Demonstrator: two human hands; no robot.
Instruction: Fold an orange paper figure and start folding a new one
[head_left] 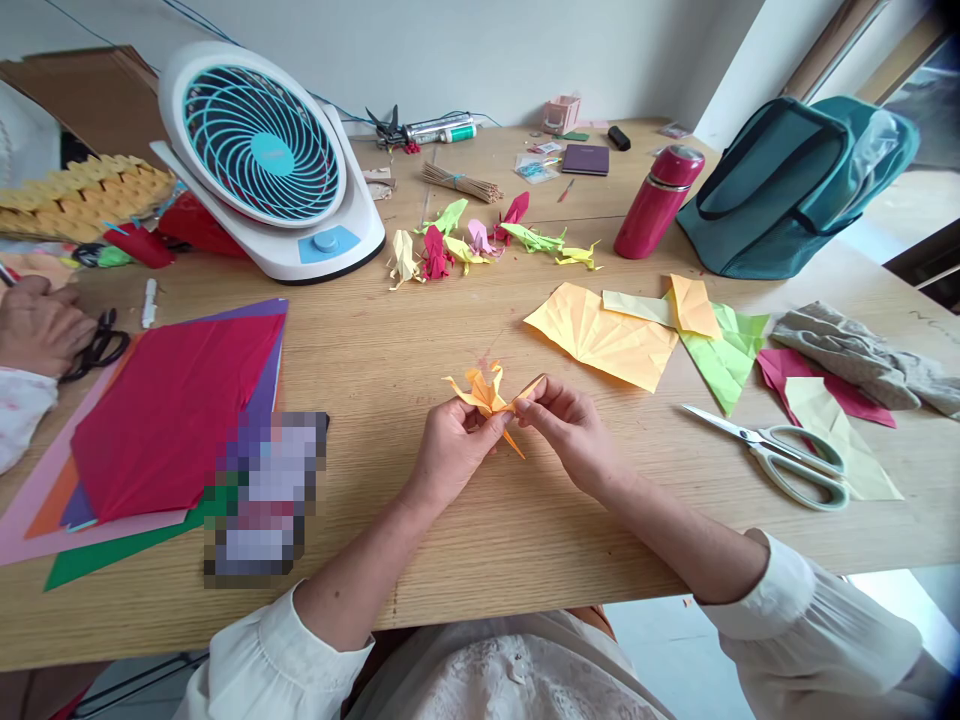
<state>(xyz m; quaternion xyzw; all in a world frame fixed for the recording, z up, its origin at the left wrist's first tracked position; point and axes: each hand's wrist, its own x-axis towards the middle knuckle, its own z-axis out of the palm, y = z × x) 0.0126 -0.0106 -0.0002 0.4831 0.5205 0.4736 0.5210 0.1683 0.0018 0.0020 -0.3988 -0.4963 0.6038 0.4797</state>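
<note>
An orange origami figure (pixel 486 392) with several thin pointed limbs is held just above the table, between my two hands. My left hand (pixel 456 445) pinches its body from the left, thumb on top. On the other side, my right hand (pixel 564 425) grips one slender limb between thumb and fingers. Another limb points down below the fingertips. Beyond my hands lies a group of finished folded paper figures (pixel 480 240) in green, red, pink and yellow. A creased orange paper sheet (pixel 607 335) rests to the right of them.
White-handled scissors (pixel 799 460) lie at right, near green paper (pixel 724 350) and a grey cloth (pixel 862 350). Behind stand a red flask (pixel 656 205), a teal bag (pixel 772 200) and a fan (pixel 270 160). At left are stacked coloured papers (pixel 172 420), a blurred phone (pixel 270 495) and another person's hand (pixel 41 325).
</note>
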